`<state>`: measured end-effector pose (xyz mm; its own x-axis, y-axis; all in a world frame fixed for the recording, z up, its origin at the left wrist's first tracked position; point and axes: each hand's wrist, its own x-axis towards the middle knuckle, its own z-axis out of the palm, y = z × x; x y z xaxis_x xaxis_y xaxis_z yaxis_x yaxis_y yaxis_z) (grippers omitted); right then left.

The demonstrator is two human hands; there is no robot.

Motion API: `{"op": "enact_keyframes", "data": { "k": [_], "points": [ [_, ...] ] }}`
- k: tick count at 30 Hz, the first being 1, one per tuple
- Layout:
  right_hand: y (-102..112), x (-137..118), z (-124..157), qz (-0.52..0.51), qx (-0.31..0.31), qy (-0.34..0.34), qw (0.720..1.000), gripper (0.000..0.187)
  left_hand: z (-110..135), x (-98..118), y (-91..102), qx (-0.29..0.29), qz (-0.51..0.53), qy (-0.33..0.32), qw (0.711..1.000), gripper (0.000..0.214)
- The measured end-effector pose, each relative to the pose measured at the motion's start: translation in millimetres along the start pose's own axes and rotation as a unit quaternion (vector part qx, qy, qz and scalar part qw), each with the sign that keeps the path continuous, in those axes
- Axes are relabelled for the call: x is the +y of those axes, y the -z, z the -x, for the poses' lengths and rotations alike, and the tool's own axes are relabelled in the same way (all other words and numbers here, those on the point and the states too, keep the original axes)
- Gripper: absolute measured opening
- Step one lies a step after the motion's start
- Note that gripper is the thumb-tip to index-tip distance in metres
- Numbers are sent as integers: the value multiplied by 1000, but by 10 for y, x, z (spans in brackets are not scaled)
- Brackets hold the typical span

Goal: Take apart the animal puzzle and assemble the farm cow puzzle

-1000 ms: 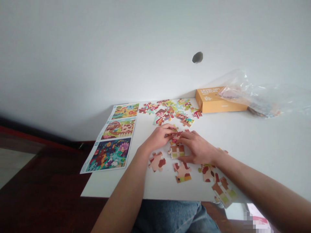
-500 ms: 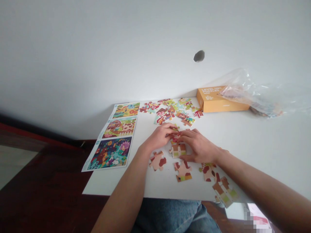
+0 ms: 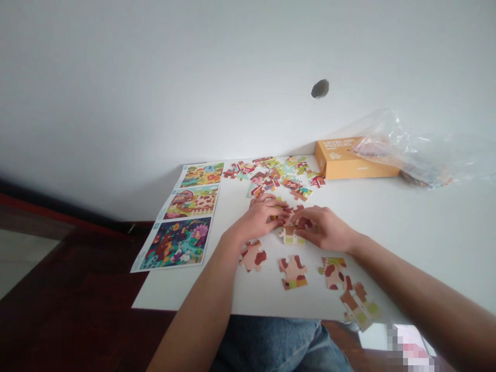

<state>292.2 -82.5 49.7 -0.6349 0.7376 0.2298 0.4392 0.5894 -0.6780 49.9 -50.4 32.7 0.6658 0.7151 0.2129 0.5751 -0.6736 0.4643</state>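
My left hand rests on the table with its fingers curled over the left edge of a small group of jigsaw pieces. From the right, my right hand meets it, thumb and fingers closed at the same group. Between the hands shows a fence jigsaw piece, brown above and green below, with pinkish pieces just behind it, partly covered by fingers. Nearer me lie a loose cow-patch piece, another cow-patch piece, a third cow-patch piece and brown-green fence pieces.
Behind my hands several colourful pieces lie in a loose pile. A picture sheet with three scenes is at the left. An orange puzzle box stands by the wall, under a clear plastic bag. The white table ends near my lap.
The fence piece between my hands has shifted slightly right and away from me. My right hand has drawn back a little right, its fingers more curled. My left fingers have moved slightly right.
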Motion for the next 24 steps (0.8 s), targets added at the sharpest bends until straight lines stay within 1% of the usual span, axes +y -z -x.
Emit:
{"op": "enact_keyframes", "data": {
  "k": [4,7,12,17,20,24],
  "points": [
    [-6,-1,-7,30,-16,18,999,14,10,-50,17,6,-6,7,1000,19],
    [45,28,-8,52,-34,19,998,14,19,-73,29,7,-8,13,1000,19],
    [155,93,11,101,-63,9,993,19,31,-78,50,14,-2,9,1000,19],
    [207,150,30,138,-67,-6,988,16,28,-56,60,33,21,-3,999,18],
    [190,145,27,145,-68,-3,987,11,20,-35,63,29,20,-2,999,24],
    [184,131,23,155,-67,-2,986,11,17,-16,73,23,19,-5,1000,24]
  ]
}}
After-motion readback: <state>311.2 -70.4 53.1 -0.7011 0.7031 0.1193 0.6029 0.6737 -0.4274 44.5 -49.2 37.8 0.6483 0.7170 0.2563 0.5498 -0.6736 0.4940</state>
